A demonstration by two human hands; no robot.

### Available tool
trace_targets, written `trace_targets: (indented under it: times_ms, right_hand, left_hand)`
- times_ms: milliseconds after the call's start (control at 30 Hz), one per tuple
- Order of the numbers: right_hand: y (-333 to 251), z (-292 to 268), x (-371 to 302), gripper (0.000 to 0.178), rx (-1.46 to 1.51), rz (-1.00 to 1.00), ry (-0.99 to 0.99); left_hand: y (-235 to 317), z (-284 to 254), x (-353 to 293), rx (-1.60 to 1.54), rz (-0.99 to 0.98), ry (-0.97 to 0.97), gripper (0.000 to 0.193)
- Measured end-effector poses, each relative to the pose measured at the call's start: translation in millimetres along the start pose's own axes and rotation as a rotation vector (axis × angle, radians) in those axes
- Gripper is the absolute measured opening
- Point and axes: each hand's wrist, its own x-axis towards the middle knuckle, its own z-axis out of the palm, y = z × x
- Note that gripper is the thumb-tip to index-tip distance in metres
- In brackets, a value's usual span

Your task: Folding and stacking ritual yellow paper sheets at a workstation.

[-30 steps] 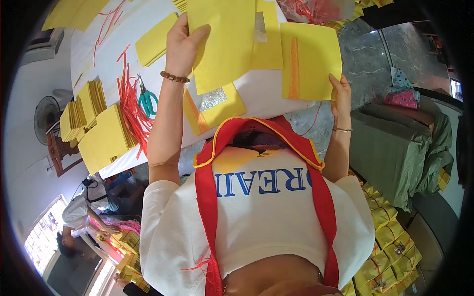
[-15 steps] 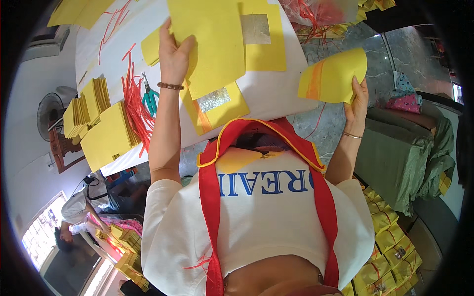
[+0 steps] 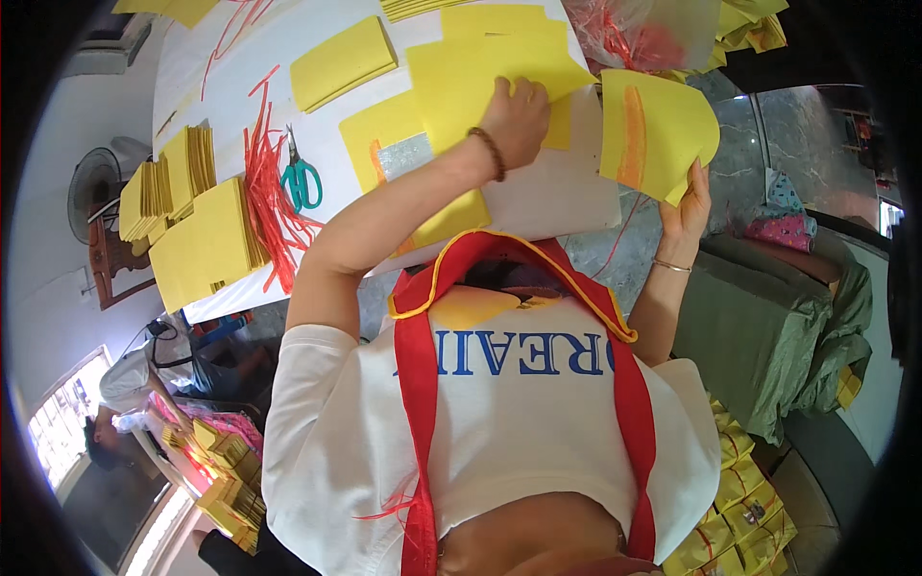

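My right hand [image 3: 686, 204] pinches the lower edge of a yellow paper sheet [image 3: 663, 134] with an orange stripe, holding it curved beyond the table's right edge. My left hand [image 3: 519, 120] reaches across the table, its fingers curled on the near edge of another large yellow sheet [image 3: 461, 82]. That sheet lies over other yellow papers, and its right corner is slightly raised. Partly under it and my left forearm is yellow paper bearing a silver patch [image 3: 406, 156] and orange marks. A folded yellow stack [image 3: 343, 62] lies to the left of the large sheet.
On the white table [image 3: 226, 82] lie red plastic strips [image 3: 269, 192], teal-handled scissors [image 3: 303, 182] and yellow paper stacks [image 3: 206, 240]. A green-covered bulky pile [image 3: 749, 326] stands at right, above yellow bundles [image 3: 744, 490]. Another person [image 3: 144, 370] is at lower left, near a fan [image 3: 94, 192].
My left hand has moved right, from the large sheet's left edge to its near right part. That sheet has shifted right and turned. My right hand still holds the striped sheet.
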Motion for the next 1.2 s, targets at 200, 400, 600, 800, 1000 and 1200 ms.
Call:
trace_targets:
  times_ms: [200, 400, 600, 800, 1000, 1200]
  right_hand:
    - [1.6, -16.7, -10.1, 0.032, -0.049, 0.008, 0.129]
    - [8.1, -15.6, -2.5, 0.033, -0.078, 0.064, 0.134]
    - [16.8, -9.8, -2.1, 0.033, -0.056, 0.101, 0.112]
    - [18.5, -9.7, 4.3, 0.035, -0.099, 0.079, 0.075]
    - [45.9, 12.8, 22.5, 0.037, 0.047, 0.085, -0.191]
    - [80.5, 19.4, 48.7, 0.031, -0.087, 0.125, -0.187]
  left_hand:
    - [20.9, 7.3, 9.8, -0.027, -0.045, -0.259, 0.044]
    - [7.6, 15.8, 13.0, -0.219, -0.027, -0.348, 0.051]
    - [12.3, 41.5, 9.4, -0.105, -0.039, -0.081, 0.047]
    - [-28.7, 46.6, 6.0, -0.949, -0.579, 0.282, 0.033]
    - [-55.2, 20.4, -13.2, -1.248, -0.853, 0.661, 0.033]
    - [-53.4, 10.8, -11.3, -1.072, -0.718, 0.644, 0.032]
